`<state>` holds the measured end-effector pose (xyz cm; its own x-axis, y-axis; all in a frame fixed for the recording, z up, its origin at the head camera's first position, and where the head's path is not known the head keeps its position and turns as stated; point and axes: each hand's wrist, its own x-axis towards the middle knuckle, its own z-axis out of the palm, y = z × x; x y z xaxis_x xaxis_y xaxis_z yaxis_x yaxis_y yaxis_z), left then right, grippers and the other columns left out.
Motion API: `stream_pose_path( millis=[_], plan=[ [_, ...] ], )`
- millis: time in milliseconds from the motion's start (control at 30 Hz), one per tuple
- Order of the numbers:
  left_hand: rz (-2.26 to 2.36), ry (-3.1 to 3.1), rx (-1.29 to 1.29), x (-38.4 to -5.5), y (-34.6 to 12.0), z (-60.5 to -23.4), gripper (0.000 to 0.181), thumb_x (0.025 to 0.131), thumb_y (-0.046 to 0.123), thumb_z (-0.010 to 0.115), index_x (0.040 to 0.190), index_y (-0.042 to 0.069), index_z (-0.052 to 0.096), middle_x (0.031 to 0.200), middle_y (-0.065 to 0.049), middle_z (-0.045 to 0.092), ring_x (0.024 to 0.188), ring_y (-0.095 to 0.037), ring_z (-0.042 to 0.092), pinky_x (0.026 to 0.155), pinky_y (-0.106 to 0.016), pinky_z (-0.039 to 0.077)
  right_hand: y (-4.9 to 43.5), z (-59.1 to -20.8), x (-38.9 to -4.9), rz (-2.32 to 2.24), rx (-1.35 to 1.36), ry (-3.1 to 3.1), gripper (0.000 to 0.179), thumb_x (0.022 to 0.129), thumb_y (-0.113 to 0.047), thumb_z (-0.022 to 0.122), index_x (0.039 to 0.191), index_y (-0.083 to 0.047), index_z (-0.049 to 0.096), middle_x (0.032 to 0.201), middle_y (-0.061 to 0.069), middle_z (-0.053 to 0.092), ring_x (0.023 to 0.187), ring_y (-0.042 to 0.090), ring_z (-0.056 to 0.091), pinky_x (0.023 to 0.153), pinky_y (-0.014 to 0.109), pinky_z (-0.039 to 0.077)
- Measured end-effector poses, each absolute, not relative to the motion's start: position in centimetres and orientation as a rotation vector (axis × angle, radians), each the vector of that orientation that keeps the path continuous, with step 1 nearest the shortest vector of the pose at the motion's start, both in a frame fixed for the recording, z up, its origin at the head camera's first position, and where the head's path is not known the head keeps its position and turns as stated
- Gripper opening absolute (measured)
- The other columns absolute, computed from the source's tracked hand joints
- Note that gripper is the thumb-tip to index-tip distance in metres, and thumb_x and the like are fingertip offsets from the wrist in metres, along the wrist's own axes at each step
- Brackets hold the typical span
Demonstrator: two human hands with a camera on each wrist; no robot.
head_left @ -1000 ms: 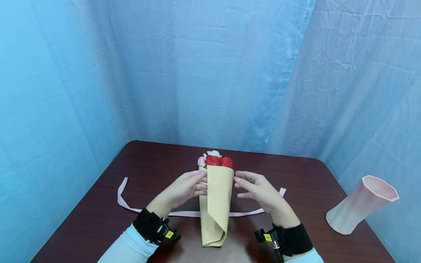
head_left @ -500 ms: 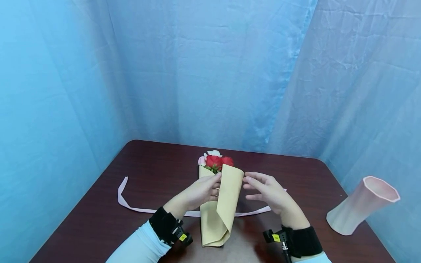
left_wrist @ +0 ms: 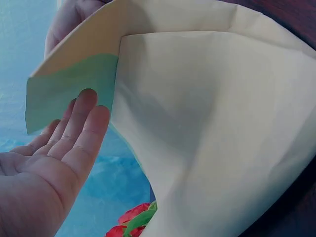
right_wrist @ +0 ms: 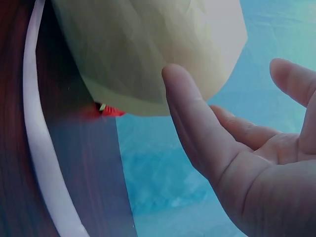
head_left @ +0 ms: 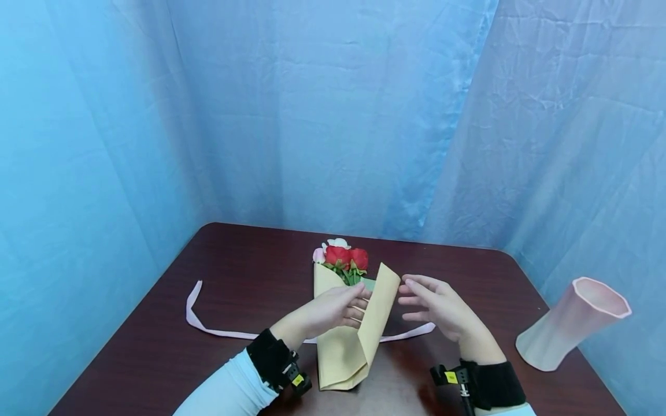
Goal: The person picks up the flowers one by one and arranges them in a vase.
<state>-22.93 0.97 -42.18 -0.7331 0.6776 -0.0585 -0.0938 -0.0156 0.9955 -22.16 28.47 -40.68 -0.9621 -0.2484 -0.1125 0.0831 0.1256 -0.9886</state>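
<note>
In the head view a bouquet wrapped in cream paper (head_left: 333,358) lies mid-table, with red roses (head_left: 338,257) and paler flowers at its far end. My left hand (head_left: 333,309) reaches under the lifted right flap (head_left: 382,306), fingers extended along its inner face. Seen from the left wrist, that inner face shows pale green (left_wrist: 64,94) behind the straight fingers (left_wrist: 86,126). My right hand (head_left: 439,303) is at the flap's outer side, fingers loosely bent, holding nothing. From the right wrist, a fingertip overlaps the outside of the paper (right_wrist: 148,49).
A pale pink ribbon (head_left: 224,333) runs crosswise beneath the bouquet, curling up at the left. A pink-and-white vase (head_left: 567,323) stands near the right edge of the dark brown table (head_left: 250,248). Blue curtains (head_left: 333,115) hang behind.
The left hand has moved right, and the paper flap has swung open to the right, uncovering more of the roses and leaves. The right hand has drawn rightward ahead of it.
</note>
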Motion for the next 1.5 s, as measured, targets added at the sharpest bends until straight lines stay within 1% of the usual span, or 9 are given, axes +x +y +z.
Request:
stream_pose_path(
  millis=[167, 400, 567, 700, 800, 1067, 1200, 1367, 1500],
  plan=[
    [1.759, 1.707, 0.640, -23.0, 1.6, -42.9, 0.061, 0.109, 0.046, 0.041, 0.142, -0.006, 0.049, 0.129, -0.018, 0.063, 0.117, -0.032, 0.064, 0.099, -0.045, 0.051, 30.0, -41.0, -22.2, -1.888, -0.152, 2.158, 0.069, 0.104, -0.040, 0.058, 0.153, 0.004, 0.035, 0.129, 0.023, 0.060, 0.111, 0.030, 0.067, 0.085, 0.051, 0.057],
    [1.600, 1.833, 0.713, -22.4, 2.0, -43.3, 0.053, 0.109, 0.037, 0.045, 0.139, -0.007, 0.051, 0.125, -0.016, 0.067, 0.116, -0.032, 0.066, 0.099, -0.047, 0.051, 32.3, -41.5, -22.3, -1.833, -0.110, 2.155, 0.068, 0.106, -0.048, 0.051, 0.149, 0.004, 0.039, 0.119, 0.018, 0.065, 0.106, 0.033, 0.068, 0.080, 0.053, 0.059],
    [1.498, 1.887, 0.738, -22.0, 2.0, -43.6, 0.045, 0.107, 0.033, 0.051, 0.134, -0.003, 0.057, 0.125, -0.013, 0.067, 0.115, -0.029, 0.066, 0.098, -0.045, 0.051, 33.8, -41.8, -22.5, -1.759, -0.054, 2.143, 0.074, 0.104, -0.057, 0.046, 0.147, 0.004, 0.044, 0.110, 0.015, 0.066, 0.100, 0.034, 0.068, 0.075, 0.051, 0.060],
    [1.461, 1.899, 0.739, -21.9, 2.1, -43.9, 0.041, 0.106, 0.032, 0.054, 0.133, 0.001, 0.059, 0.122, -0.010, 0.067, 0.115, -0.025, 0.065, 0.098, -0.042, 0.051, 34.7, -42.3, -22.7, -1.711, -0.009, 2.137, 0.079, 0.103, -0.061, 0.046, 0.146, 0.006, 0.045, 0.111, 0.016, 0.064, 0.096, 0.035, 0.069, 0.072, 0.052, 0.060],
    [1.440, 1.910, 0.735, -21.8, 2.0, -44.0, 0.039, 0.105, 0.031, 0.056, 0.133, 0.003, 0.059, 0.121, -0.010, 0.067, 0.115, -0.024, 0.064, 0.098, -0.041, 0.051, 35.2, -42.7, -22.7, -1.651, -0.008, 2.182, 0.077, 0.104, -0.056, 0.049, 0.145, 0.009, 0.045, 0.117, 0.017, 0.064, 0.096, 0.032, 0.070, 0.070, 0.051, 0.060],
    [1.412, 1.930, 0.734, -21.5, 2.0, -44.0, 0.038, 0.103, 0.030, 0.058, 0.132, 0.005, 0.060, 0.122, -0.009, 0.067, 0.117, -0.025, 0.064, 0.098, -0.041, 0.052, 35.8, -44.0, -22.8, -1.465, -0.062, 2.300, 0.060, 0.103, -0.038, 0.060, 0.135, 0.013, 0.054, 0.120, 0.021, 0.066, 0.094, 0.030, 0.071, 0.064, 0.048, 0.060],
    [1.411, 1.931, 0.743, -21.5, 1.9, -44.1, 0.038, 0.103, 0.030, 0.059, 0.132, 0.005, 0.060, 0.122, -0.008, 0.067, 0.117, -0.025, 0.064, 0.097, -0.039, 0.052, 35.8, -44.2, -22.8, -1.417, -0.050, 2.328, 0.055, 0.103, -0.037, 0.061, 0.130, 0.011, 0.059, 0.122, 0.022, 0.066, 0.095, 0.028, 0.071, 0.063, 0.048, 0.060],
    [1.403, 1.937, 0.748, -21.5, 1.8, -44.2, 0.040, 0.103, 0.031, 0.059, 0.133, 0.005, 0.060, 0.122, -0.009, 0.067, 0.117, -0.024, 0.065, 0.096, -0.038, 0.052, 35.9, -44.3, -22.8, -1.375, -0.009, 2.365, 0.053, 0.102, -0.038, 0.062, 0.126, 0.009, 0.063, 0.110, 0.016, 0.071, 0.094, 0.028, 0.070, 0.063, 0.047, 0.060],
    [1.399, 1.935, 0.757, -21.6, 1.6, -44.3, 0.040, 0.104, 0.031, 0.058, 0.133, 0.004, 0.060, 0.123, -0.009, 0.067, 0.117, -0.024, 0.065, 0.097, -0.038, 0.052, 36.0, -44.4, -22.7, -1.358, 0.036, 2.411, 0.052, 0.101, -0.041, 0.064, 0.121, 0.007, 0.068, 0.110, 0.015, 0.071, 0.096, 0.028, 0.069, 0.065, 0.047, 0.060]
  ],
)
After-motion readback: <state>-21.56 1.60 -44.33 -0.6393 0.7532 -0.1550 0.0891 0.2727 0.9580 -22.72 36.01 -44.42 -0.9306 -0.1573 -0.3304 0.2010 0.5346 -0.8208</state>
